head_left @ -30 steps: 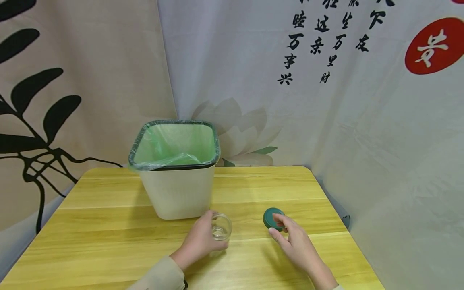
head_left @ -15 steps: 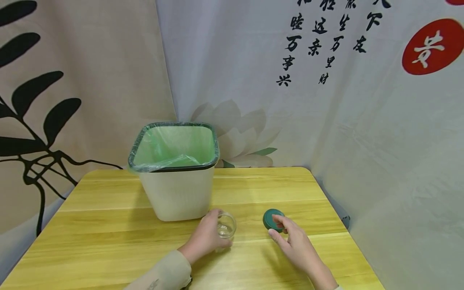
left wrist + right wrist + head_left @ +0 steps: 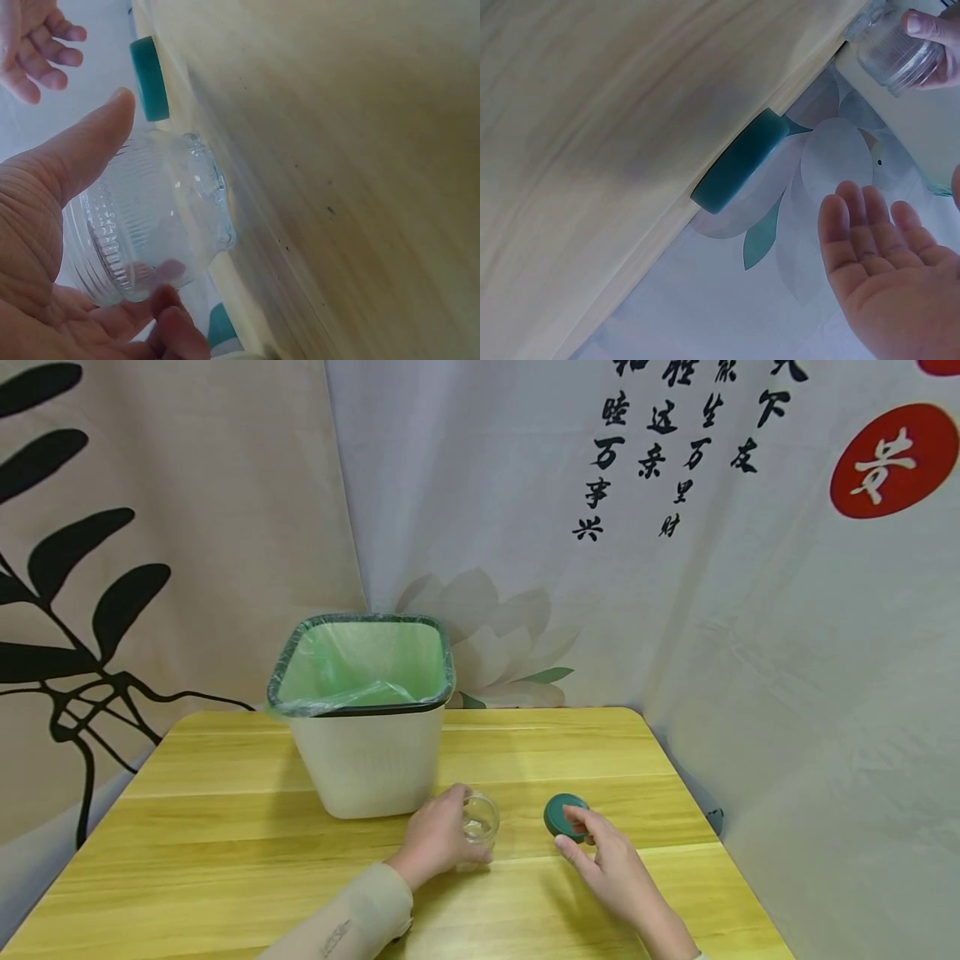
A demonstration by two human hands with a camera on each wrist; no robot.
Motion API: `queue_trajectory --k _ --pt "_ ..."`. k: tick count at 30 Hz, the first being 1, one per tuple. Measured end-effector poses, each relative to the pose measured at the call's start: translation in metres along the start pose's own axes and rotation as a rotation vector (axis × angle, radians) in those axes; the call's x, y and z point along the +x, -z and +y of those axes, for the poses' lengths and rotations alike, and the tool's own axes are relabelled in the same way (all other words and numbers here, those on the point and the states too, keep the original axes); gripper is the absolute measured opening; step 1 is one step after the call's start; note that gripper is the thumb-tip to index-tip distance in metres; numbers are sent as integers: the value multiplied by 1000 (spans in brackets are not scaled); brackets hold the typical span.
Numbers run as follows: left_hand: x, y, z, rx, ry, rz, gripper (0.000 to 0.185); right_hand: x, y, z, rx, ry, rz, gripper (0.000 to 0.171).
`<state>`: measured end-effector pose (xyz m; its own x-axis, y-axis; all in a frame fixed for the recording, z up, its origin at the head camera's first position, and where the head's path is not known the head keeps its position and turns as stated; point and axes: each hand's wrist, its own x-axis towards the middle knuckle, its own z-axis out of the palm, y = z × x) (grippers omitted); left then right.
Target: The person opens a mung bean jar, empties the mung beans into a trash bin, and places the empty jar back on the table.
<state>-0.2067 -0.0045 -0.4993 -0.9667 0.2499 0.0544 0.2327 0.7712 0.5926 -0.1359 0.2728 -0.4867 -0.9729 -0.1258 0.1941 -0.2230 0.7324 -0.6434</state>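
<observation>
My left hand (image 3: 437, 837) grips a clear glass jar (image 3: 482, 820) around its side, thumb on the near side and fingers on the far side. The jar is open at the top and upright at the tabletop; in the left wrist view its ribbed glass (image 3: 142, 217) shows between thumb and fingers. To the right, a round dark green lid (image 3: 558, 815) lies on the table. Over the lid's near right side hovers my right hand (image 3: 613, 868), its fingers relaxed and holding nothing. The right wrist view shows a gap between those fingers and the lid (image 3: 741, 161).
A white trash bin (image 3: 367, 760) with a green plastic liner stands just behind and left of the jar. Beneath everything is a yellow wood-grain table (image 3: 187, 860). Printed curtains (image 3: 510, 485) hang behind the table and along its right.
My left hand has slid the jar a little to the right, nearer the lid. The right hand and the lid stay where they were.
</observation>
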Motion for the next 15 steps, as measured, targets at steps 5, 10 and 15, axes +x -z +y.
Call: queue_trajectory --k 5,10,15 --pt "5 -2 3 -36 6 -15 100 -1 0 0 -9 0 7 49" --pt "10 -7 3 -103 22 -27 105 -1 1 0 -11 2 12 48" --pt "16 -11 4 -149 28 -23 108 -1 1 0 -18 8 16 47"
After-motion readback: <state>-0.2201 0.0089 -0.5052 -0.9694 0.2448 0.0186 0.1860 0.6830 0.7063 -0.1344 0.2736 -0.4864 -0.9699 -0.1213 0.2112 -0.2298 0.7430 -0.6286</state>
